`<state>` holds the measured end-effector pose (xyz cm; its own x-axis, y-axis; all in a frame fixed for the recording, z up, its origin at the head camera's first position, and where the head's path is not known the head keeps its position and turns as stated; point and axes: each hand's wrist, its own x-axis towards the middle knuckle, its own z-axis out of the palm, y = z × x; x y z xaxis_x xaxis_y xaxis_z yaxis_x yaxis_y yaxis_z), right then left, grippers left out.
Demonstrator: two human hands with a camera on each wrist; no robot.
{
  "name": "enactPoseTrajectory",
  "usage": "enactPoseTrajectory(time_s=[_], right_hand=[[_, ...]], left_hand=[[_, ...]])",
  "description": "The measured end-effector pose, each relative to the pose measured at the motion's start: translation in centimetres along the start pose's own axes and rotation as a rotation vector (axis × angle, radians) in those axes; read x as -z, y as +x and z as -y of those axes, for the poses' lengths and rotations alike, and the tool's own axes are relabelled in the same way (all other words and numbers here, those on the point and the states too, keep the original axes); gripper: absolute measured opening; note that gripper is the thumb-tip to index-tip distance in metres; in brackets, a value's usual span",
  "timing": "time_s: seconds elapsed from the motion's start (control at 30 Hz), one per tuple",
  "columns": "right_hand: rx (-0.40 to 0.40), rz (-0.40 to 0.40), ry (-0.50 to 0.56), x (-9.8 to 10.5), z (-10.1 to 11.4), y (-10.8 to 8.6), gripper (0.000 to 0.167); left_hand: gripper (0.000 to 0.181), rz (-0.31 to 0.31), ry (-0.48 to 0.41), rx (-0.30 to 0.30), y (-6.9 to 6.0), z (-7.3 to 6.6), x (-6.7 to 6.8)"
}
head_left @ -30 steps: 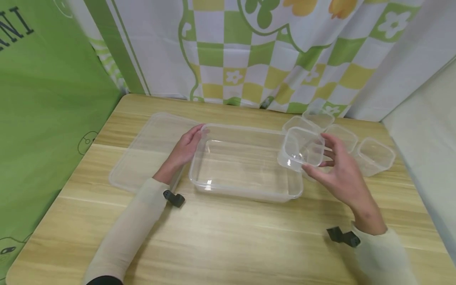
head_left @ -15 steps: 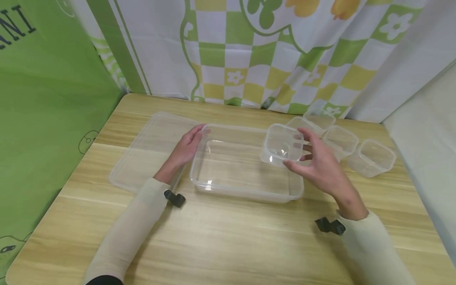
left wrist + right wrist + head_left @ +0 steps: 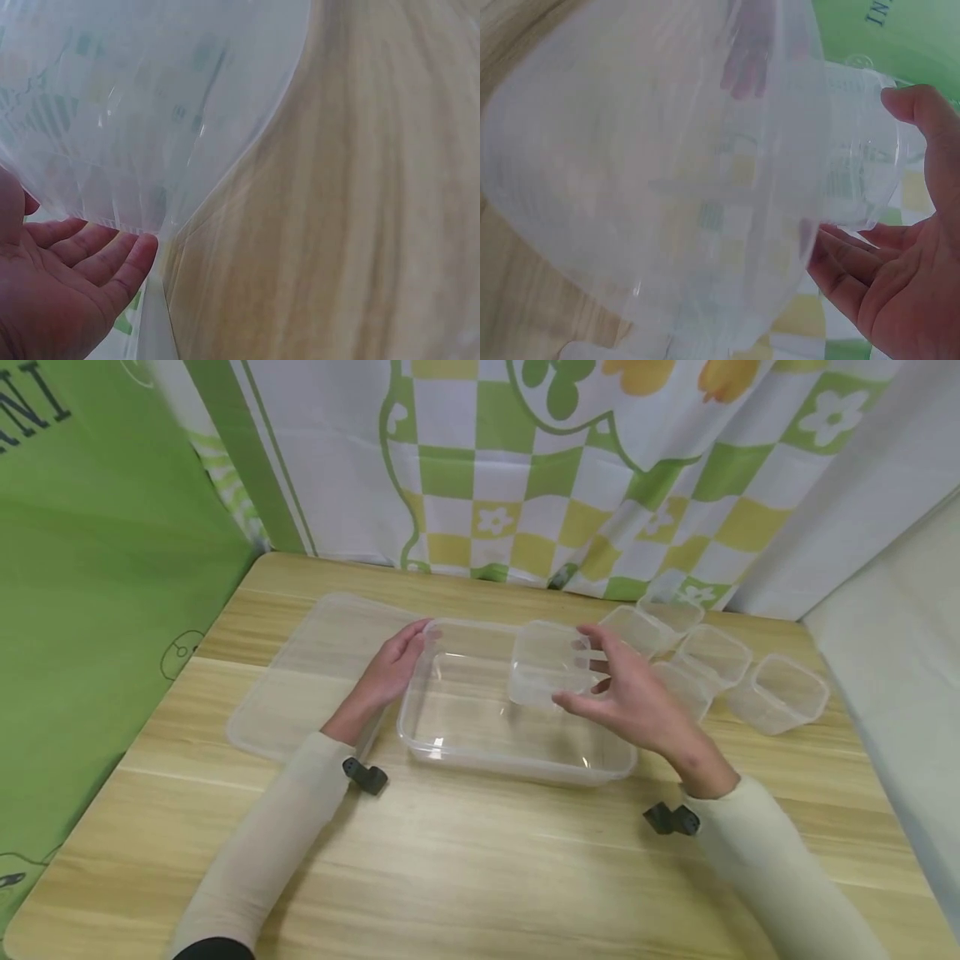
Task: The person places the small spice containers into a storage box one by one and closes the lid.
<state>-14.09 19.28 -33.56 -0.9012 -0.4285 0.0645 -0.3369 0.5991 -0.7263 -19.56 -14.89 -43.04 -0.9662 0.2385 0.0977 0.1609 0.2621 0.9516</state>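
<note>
A large clear rectangular container (image 3: pixel 517 764) stands mid-table. My left hand (image 3: pixel 392 668) grips its back left corner; in the left wrist view the fingers of that hand (image 3: pixel 82 277) curl under the container's rim (image 3: pixel 112 223). With thumb and fingers spread around it, my right hand (image 3: pixel 637 693) holds a small clear square cup (image 3: pixel 549 664) over the right half of the large container. The right wrist view shows the thumb of the right hand (image 3: pixel 907 247) on one side of the cup (image 3: pixel 862 150), the fingers on the other.
Several more small clear cups (image 3: pixel 780 693) stand at the back right of the table (image 3: pixel 480 877). A flat translucent lid (image 3: pixel 300 685) lies left of the large container, partly under the left forearm. A checked curtain (image 3: pixel 502 477) hangs behind the table, a green one (image 3: pixel 90 568) at the left.
My right hand has carried the small cup leftward, from the large container's right edge to over its inside, and the cup has tipped somewhat. My left hand has stayed on the corner.
</note>
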Motion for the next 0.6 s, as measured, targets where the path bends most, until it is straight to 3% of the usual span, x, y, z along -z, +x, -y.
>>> enactPoseTrajectory(time_s=[0.33,0.6], right_hand=[[0.036,0.052,-0.094,-1.1,1.2,2.5,0.090],[0.015,0.111,-0.090,-1.9,2.1,4.0,0.092]], left_hand=[[0.046,-0.004,0.015,0.011,-0.2,-0.1,0.1],[0.046,-0.005,0.016,0.003,-0.1,0.0,0.0]])
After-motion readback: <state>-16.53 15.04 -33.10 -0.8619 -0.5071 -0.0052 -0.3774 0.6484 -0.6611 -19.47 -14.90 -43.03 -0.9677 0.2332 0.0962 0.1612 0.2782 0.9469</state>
